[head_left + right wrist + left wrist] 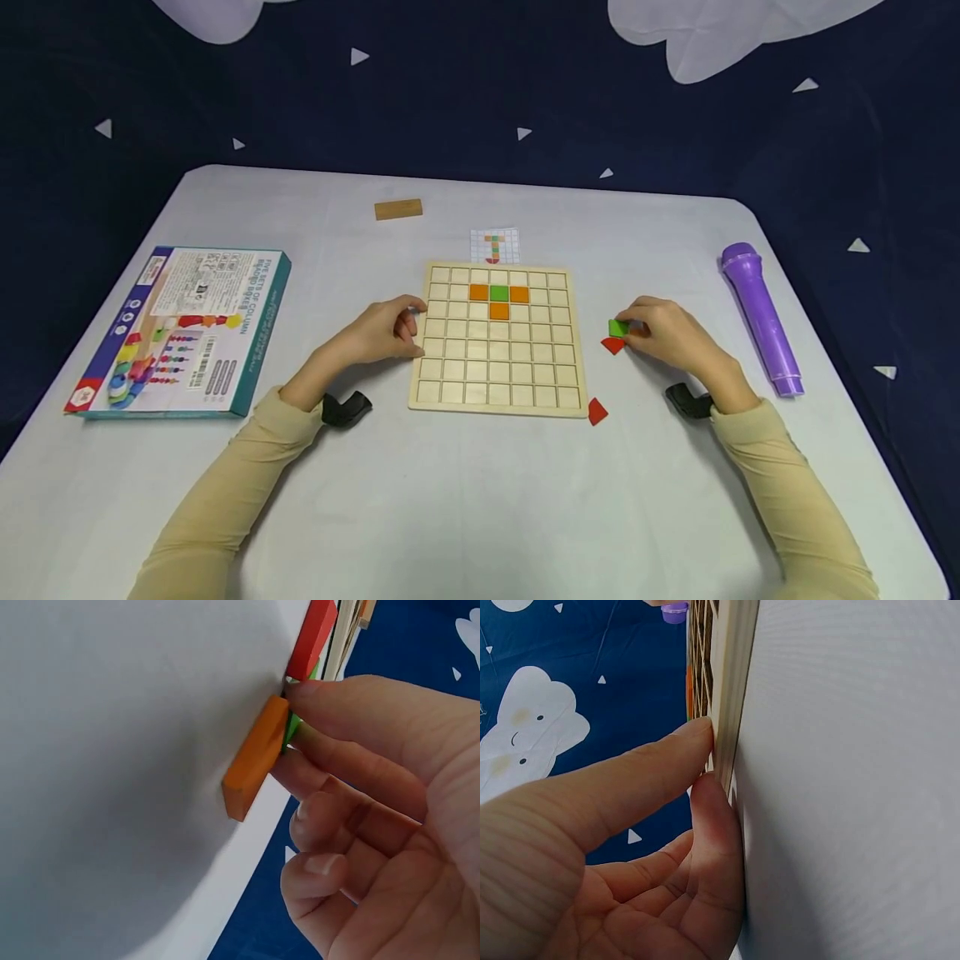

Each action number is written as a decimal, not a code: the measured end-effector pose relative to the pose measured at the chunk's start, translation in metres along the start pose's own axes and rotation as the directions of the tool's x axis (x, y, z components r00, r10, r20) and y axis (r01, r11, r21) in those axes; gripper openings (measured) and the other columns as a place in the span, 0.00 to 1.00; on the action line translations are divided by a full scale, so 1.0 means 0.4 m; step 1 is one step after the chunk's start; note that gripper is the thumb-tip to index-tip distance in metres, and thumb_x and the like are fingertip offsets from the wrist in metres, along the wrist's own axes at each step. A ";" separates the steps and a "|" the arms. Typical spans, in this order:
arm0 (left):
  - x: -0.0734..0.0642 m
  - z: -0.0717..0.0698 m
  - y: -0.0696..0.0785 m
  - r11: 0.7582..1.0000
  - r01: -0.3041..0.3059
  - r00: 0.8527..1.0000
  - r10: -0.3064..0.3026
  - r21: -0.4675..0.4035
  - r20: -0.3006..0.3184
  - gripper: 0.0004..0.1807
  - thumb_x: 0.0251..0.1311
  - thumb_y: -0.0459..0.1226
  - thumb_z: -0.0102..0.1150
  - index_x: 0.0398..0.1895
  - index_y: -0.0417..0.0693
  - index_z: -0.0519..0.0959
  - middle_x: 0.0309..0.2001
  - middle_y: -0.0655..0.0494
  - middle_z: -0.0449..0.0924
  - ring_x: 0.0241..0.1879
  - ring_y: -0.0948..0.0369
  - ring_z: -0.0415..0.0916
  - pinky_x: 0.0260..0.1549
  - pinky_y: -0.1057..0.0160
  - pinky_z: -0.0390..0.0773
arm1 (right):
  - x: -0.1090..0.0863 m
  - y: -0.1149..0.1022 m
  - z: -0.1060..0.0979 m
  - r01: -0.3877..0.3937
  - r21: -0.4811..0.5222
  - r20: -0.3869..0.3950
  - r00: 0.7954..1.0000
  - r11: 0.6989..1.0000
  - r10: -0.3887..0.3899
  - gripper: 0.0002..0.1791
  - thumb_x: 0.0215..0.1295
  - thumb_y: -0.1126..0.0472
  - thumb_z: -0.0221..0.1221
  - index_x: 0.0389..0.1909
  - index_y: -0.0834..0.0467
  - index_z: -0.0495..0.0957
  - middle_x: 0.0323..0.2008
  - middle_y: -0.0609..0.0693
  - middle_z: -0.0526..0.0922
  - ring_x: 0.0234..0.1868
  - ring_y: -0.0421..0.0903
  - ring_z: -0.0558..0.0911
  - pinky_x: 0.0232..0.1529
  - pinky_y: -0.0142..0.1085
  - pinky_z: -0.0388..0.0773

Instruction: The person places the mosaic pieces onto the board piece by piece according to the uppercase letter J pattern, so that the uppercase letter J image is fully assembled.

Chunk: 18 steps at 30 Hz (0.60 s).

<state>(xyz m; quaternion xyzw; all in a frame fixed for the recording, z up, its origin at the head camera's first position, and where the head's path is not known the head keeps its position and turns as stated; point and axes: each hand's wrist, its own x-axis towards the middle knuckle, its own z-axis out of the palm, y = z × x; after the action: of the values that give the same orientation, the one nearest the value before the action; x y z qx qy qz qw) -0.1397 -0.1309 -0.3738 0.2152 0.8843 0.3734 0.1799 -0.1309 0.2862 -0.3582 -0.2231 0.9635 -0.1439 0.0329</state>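
Note:
A square wooden grid board (457, 371) lies mid-table, with orange tiles (479, 292) and one green tile (498, 293) set in its upper cells. My left hand (382, 329) holds the board's left edge, thumb and finger against the rim. To the right of the board, my right hand (663, 329) pinches a green square tile (618, 327) between thumb and fingertips. Next to it lies a red fan-shaped tile (613, 344). In the right wrist view an orange tile (255, 754) sits right by these fingers; the hand hides it from the head view.
Another red tile (597, 412) lies by the board's lower right corner. Behind the board are a small pattern card (506, 237) and a brown wooden block (398, 209). A picture-covered box (202, 283) stands at left, a purple flashlight-shaped object (761, 317) at right.

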 end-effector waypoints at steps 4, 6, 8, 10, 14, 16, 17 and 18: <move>0.000 0.000 -0.001 1.000 0.005 1.000 -0.005 -0.003 -0.001 0.33 0.46 0.30 0.69 0.57 0.34 0.66 0.33 0.49 0.74 0.29 0.62 0.71 0.33 0.65 0.73 | 0.005 -0.001 -0.005 -0.002 -0.022 0.013 1.000 1.000 0.002 0.13 0.51 0.69 0.63 0.39 0.66 0.82 0.33 0.56 0.82 0.30 0.46 0.75 0.34 0.40 0.74; 0.001 0.000 -0.002 1.000 0.006 1.000 -0.006 -0.003 0.000 0.33 0.46 0.30 0.69 0.57 0.34 0.66 0.34 0.49 0.74 0.29 0.62 0.72 0.34 0.66 0.73 | 0.007 -0.002 -0.008 -0.003 -0.030 0.020 1.000 1.000 0.003 0.13 0.51 0.69 0.63 0.39 0.66 0.82 0.33 0.57 0.82 0.31 0.47 0.76 0.36 0.42 0.75; 0.001 0.000 -0.001 1.000 0.005 1.000 -0.005 -0.002 0.001 0.33 0.46 0.30 0.69 0.57 0.34 0.66 0.34 0.49 0.74 0.29 0.62 0.72 0.34 0.66 0.73 | 0.009 -0.003 -0.010 -0.001 -0.033 0.017 1.000 0.999 0.002 0.13 0.51 0.68 0.63 0.39 0.67 0.82 0.34 0.57 0.83 0.32 0.48 0.78 0.37 0.43 0.76; 0.001 -0.002 0.000 1.000 0.005 1.000 -0.005 -0.003 0.002 0.33 0.46 0.30 0.69 0.57 0.34 0.66 0.34 0.48 0.74 0.29 0.62 0.72 0.34 0.66 0.73 | 0.011 -0.005 -0.014 -0.004 -0.035 0.012 1.000 0.999 0.004 0.13 0.51 0.67 0.64 0.39 0.67 0.82 0.34 0.57 0.83 0.32 0.49 0.78 0.37 0.44 0.76; 0.002 -0.003 0.002 1.000 0.009 1.000 -0.009 -0.004 0.000 0.33 0.46 0.30 0.69 0.57 0.34 0.66 0.34 0.49 0.74 0.29 0.62 0.72 0.33 0.66 0.73 | 0.016 -0.012 -0.019 -0.003 -0.035 -0.004 1.000 0.999 0.003 0.13 0.52 0.65 0.64 0.39 0.66 0.83 0.35 0.58 0.83 0.33 0.50 0.79 0.37 0.45 0.76; 0.003 -0.002 0.001 1.000 0.007 1.000 -0.007 -0.005 -0.001 0.33 0.46 0.30 0.69 0.57 0.34 0.66 0.34 0.49 0.74 0.29 0.62 0.71 0.33 0.66 0.72 | 0.019 -0.017 -0.020 0.001 -0.036 -0.011 1.000 0.999 -0.002 0.14 0.52 0.65 0.63 0.40 0.66 0.83 0.36 0.58 0.83 0.35 0.50 0.79 0.38 0.46 0.77; 0.003 -0.002 0.000 1.000 0.006 1.000 -0.006 -0.005 -0.001 0.33 0.46 0.31 0.69 0.57 0.34 0.66 0.33 0.49 0.74 0.29 0.62 0.71 0.33 0.66 0.72 | 0.020 -0.021 -0.021 0.007 -0.036 -0.015 1.000 0.999 -0.008 0.14 0.52 0.65 0.63 0.40 0.66 0.82 0.36 0.58 0.83 0.35 0.51 0.80 0.38 0.46 0.77; 0.003 -0.001 0.000 1.000 0.005 1.000 -0.005 -0.006 -0.001 0.33 0.46 0.31 0.69 0.57 0.34 0.66 0.33 0.49 0.74 0.29 0.62 0.71 0.33 0.66 0.72 | 0.021 -0.024 -0.021 0.011 -0.034 -0.020 1.000 0.999 -0.012 0.14 0.53 0.65 0.63 0.41 0.66 0.82 0.37 0.58 0.83 0.36 0.51 0.80 0.38 0.46 0.77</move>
<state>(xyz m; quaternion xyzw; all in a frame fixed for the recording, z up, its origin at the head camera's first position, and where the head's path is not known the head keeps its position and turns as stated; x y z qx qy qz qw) -0.1410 -0.1307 -0.3738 0.2122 0.8838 0.3757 0.1808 -0.1353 0.2764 -0.3475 -0.2279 0.9648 -0.1298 0.0186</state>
